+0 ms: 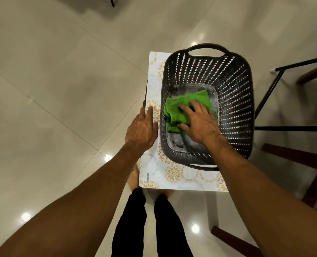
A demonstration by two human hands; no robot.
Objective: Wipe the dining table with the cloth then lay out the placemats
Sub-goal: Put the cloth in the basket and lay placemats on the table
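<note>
Basket [235,101] stands on patterned placemat [154,169]

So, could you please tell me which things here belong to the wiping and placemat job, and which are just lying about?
For the job: green cloth, under the right hand; patterned placemat; left hand at its edge.
Just there: dark basket holding the cloth; chair frame.

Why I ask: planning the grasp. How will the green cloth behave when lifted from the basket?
Probably floppy: the green cloth lies crumpled in folds on the basket floor, so it should drape. Likely light: the right hand covers much of it. Its textured weave suggests little slipping.
</note>
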